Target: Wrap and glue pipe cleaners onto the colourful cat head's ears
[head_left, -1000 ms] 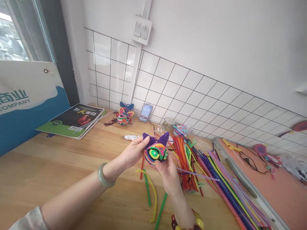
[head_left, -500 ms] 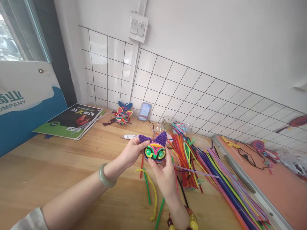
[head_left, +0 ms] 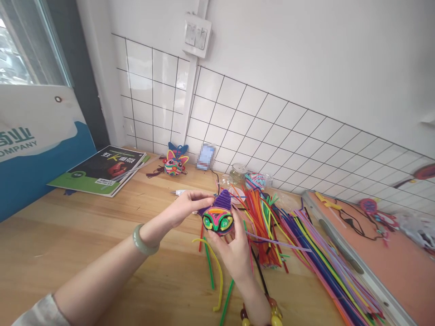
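Note:
In the head view my right hand grips a pipe-cleaner cat head from the right and below, thumb at its front. The cat's face is bright, with green eyes outlined in black and yellow. My left hand has its fingers closed at the upper left of the head, touching the purple ears; the left ear is mostly behind the fingers. Below lie a loose yellow pipe cleaner and cut green pieces.
Pipe-cleaner bundles, one orange and one mixed, lie at the right beside an orange board. Behind stand a finished cat ornament, a phone and a glass jar. Books lie at the left.
My left hand has shifted over the cat's left ear, covering more of it. The cat head has turned slightly; my right hand keeps its hold.

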{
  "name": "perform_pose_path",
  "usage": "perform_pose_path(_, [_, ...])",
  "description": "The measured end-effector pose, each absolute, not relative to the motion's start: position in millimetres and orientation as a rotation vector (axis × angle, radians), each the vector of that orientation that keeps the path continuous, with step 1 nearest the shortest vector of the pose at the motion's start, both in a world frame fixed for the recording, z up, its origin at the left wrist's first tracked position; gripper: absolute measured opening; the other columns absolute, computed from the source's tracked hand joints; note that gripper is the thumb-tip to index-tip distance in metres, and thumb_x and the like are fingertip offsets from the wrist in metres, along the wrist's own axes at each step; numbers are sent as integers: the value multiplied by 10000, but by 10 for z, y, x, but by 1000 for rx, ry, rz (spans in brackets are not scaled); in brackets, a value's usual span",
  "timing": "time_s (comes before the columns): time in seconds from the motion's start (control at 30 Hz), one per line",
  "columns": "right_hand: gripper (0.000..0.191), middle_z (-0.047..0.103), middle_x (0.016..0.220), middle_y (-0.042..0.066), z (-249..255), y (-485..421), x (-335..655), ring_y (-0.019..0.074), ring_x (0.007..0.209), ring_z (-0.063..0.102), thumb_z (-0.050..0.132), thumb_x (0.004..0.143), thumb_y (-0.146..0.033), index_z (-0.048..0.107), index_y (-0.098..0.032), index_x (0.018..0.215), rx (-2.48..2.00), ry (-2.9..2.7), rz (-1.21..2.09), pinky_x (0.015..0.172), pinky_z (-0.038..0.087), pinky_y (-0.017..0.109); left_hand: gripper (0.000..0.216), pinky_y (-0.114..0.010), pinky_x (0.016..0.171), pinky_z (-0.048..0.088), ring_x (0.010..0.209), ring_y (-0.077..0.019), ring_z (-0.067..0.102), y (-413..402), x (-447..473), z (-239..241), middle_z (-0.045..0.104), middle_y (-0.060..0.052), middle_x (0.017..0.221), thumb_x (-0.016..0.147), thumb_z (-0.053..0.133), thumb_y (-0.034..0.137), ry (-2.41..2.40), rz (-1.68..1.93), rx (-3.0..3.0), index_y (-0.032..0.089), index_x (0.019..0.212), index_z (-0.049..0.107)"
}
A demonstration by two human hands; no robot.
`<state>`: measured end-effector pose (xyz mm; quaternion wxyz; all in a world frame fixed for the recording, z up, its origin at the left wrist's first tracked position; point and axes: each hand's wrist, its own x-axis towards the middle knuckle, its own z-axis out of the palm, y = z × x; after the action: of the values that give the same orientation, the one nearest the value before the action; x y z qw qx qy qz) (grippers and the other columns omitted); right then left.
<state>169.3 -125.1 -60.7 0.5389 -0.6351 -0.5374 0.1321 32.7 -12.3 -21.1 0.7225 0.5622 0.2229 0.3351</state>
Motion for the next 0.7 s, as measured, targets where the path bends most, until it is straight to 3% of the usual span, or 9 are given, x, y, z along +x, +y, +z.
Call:
perform_pose_path(0.13, [710, 441, 1329, 116, -617, -1272, 1704, 277, 1208, 425, 683, 673, -345, 384, -214, 1304, -1536, -1377, 236, 950, 414, 432, 276, -303, 717, 482, 809, -219, 620, -118, 340, -223, 680, -93, 928, 631, 717, 322, 489, 803, 1468, 131, 829, 694])
perform_pose_path(0.47, [669, 470, 1271, 150, -752, -1268, 1763, 267, 1148, 488, 660, 710, -313, 348, -204, 1292, -1473, -1351, 188, 854, 498, 419, 230, -249, 697, 465, 772, -174, 615, -163, 288, -129, 688, -52, 820, 765, 577, 341, 680, 1012, 1749, 140, 777, 689])
perform_pose_path(0.6, [630, 382, 1331, 150, -779, -1359, 1867, 281, 1193, 438, 681, 700, -230, 362, -241, 1243, -1355, -1457, -118, 851, 494, 451, 266, -241, 635, 453, 664, -144, 589, -93, 159, -39, 666, -47, 725, 745, 603, 388, 803, 1243, 1504, 128, 779, 648])
perform_pose_path(0.7, [682, 348, 1357, 132, -773, -1434, 1950, 293, 1229, 393, 680, 682, -110, 340, -272, 1250, -1250, -1581, -353, 909, 435, 515, 256, -253, 728, 447, 752, -144, 595, 9, 66, -15, 659, -51, 773, 759, 595, 387, 738, 1430, 1340, 132, 754, 624])
